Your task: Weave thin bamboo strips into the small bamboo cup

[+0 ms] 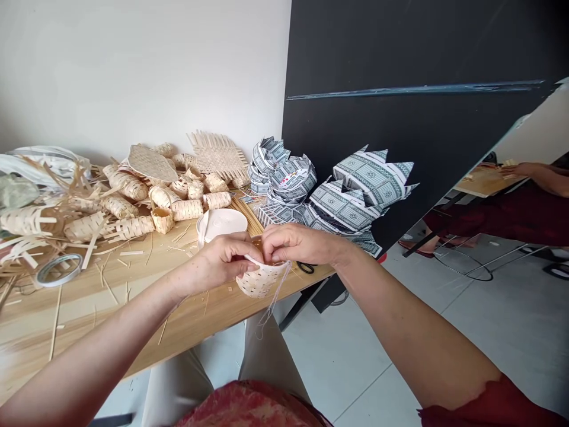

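A small woven basket [259, 282] of pale strips, with a white band round its rim, is held over the table's front edge. My left hand [224, 258] pinches the rim on its left side, thumb outside. My right hand [293, 244] reaches over the far right of the rim, its fingers bent down into the opening. Those fingertips are partly hidden, and I cannot make out whether they hold anything small. Loose thread [276, 293] hangs from the rim below the right hand. Behind the left hand lies a round white lid [222, 224].
Woven tubes [127, 182], a flat woven mat [217, 155] and loose strips cover the table's left and back. A tape roll [59, 270] lies left. Folded-paper bowls [288, 178] stand behind; black scissors [306, 267] lie right. Another person's arm [540, 175] shows far right.
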`<control>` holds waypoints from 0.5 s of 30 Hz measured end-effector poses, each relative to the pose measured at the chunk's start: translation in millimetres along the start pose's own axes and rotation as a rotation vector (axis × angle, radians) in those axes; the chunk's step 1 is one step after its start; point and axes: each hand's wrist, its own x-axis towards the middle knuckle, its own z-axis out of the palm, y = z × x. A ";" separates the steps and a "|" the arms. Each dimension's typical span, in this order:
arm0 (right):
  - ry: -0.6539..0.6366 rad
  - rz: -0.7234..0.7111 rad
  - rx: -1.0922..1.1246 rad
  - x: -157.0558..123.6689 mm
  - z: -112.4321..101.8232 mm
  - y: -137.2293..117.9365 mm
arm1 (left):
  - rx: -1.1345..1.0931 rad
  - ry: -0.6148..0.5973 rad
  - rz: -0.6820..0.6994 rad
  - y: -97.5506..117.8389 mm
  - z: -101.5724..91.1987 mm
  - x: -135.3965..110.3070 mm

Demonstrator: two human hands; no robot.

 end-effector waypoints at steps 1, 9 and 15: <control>0.003 -0.011 0.006 0.8 1.1 0.0 | 0.011 0.004 0.004 -0.8 0.2 -0.2; -0.017 0.096 -0.064 3.1 1.5 -8.7 | 0.025 -0.002 -0.037 -5.1 1.5 -1.4; 0.008 0.000 -0.204 4.4 -3.3 -16.3 | 0.095 0.020 0.000 -3.8 0.5 -2.2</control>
